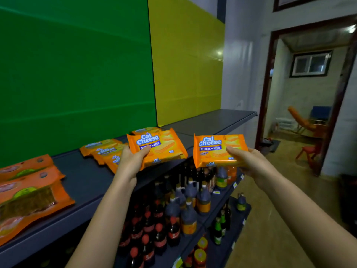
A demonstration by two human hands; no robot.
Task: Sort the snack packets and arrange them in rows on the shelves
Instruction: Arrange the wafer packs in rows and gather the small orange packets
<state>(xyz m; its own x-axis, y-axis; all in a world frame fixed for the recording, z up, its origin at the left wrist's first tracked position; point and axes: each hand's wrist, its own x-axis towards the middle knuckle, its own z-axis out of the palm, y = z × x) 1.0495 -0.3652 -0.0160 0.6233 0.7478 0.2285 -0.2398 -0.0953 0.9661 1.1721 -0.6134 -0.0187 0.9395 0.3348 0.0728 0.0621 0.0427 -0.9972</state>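
Observation:
My left hand grips an orange Cal Cheese wafer packet over the front edge of the grey top shelf. My right hand holds a second Cal Cheese packet in the air, out in front of the shelf and to the right of the first. Several more Cal Cheese packets lie in a row on the shelf behind my left hand, and one more packet lies behind the held one. Larger orange snack packets with a clear window lie at the shelf's left end.
The top shelf runs on bare to the right against green and yellow back panels. Lower shelves carry bottles of sauce and soda. An open doorway on the right leads to a room with chairs.

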